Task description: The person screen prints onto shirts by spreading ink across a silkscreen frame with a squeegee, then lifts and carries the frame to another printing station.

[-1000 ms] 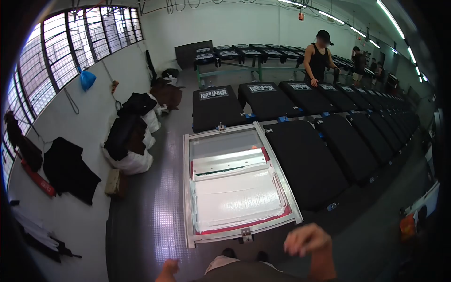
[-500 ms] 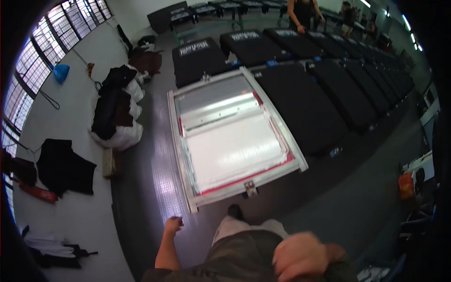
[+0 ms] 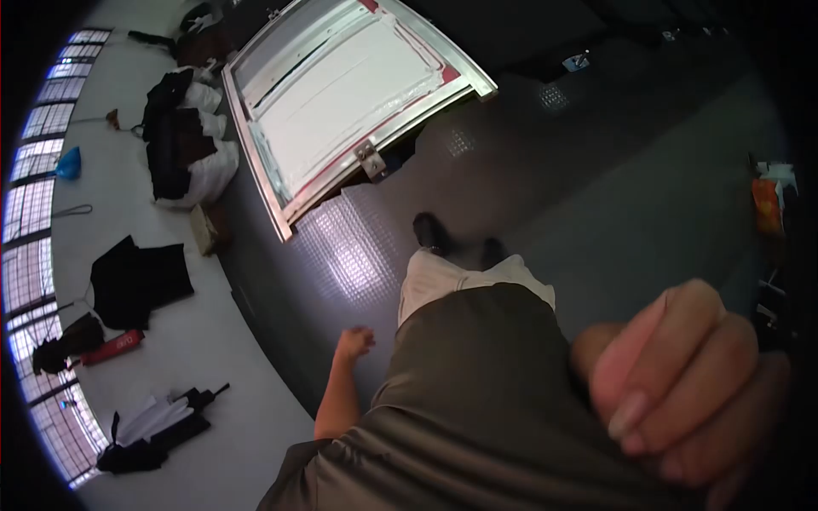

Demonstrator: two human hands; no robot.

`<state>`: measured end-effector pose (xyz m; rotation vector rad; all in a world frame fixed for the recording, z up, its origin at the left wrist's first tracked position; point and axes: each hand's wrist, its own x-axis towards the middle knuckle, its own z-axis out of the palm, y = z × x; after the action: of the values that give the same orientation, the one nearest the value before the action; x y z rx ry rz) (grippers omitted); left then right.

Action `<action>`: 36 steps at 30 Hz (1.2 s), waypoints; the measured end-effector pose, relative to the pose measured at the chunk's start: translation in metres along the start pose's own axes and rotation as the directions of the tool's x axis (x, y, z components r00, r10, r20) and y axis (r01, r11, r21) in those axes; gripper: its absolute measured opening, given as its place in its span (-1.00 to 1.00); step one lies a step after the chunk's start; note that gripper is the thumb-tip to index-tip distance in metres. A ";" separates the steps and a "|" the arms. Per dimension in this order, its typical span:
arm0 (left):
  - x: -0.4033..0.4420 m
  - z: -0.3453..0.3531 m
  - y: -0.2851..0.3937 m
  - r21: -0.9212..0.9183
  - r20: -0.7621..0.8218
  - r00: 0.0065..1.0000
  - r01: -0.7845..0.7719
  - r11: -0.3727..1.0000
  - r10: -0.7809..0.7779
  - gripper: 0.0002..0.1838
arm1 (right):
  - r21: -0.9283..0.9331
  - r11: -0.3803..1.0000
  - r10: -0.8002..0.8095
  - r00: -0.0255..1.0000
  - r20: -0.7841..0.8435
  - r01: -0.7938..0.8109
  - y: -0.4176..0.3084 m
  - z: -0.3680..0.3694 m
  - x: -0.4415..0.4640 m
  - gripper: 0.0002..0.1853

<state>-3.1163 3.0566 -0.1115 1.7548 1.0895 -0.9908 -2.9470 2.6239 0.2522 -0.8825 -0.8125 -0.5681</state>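
Note:
My left hand [image 3: 356, 341] hangs low beside my body, over the floor, its fingers loosely bent and nothing visible in them. Close to the camera at the lower right is my right hand [image 3: 682, 375], its fingers curled in and no object showing. Ahead of me, apart from both hands, rests a screen printing frame [image 3: 260, 175] with a pale metal rim. White ink [image 3: 341, 111] is spread over its mesh, with red strips along the edges. A metal clamp [image 3: 369, 158] sits on the frame's near side.
Dark shirt boards [image 3: 520, 34] lie beyond the frame. White sacks with dark cloth [image 3: 192, 162] stand along the left wall. A black T-shirt [image 3: 141, 281], a red item [image 3: 112, 347] and an umbrella [image 3: 183, 430] hang there. An orange bag [image 3: 767, 204] is at the far right.
The view has tilted down and turned, so the frame now sits higher and further left. My right hand has risen nearer the camera. The co-worker has left the view.

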 end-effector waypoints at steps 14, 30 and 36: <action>-0.047 0.021 -0.010 0.000 -0.074 0.997 0.025 1.000 -0.025 -0.59 | 0.257 0.869 0.272 0.843 0.465 -0.422 -0.058 -0.041 -0.048 -0.84; -0.012 -0.019 0.049 -0.047 -0.051 0.996 -0.073 0.996 0.070 -0.63 | 0.100 0.693 0.543 0.608 0.580 -0.714 0.028 -0.027 -0.024 -0.82; 0.021 -0.055 0.047 -0.148 -0.069 0.997 -0.050 0.988 0.040 -0.66 | 0.131 0.649 0.614 0.618 0.491 -0.749 0.035 -0.042 -0.035 -0.86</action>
<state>-3.0555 3.0998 -0.1003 1.6931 1.1308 -0.8075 -2.9258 2.6108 0.1920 -0.9320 -0.8220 0.4673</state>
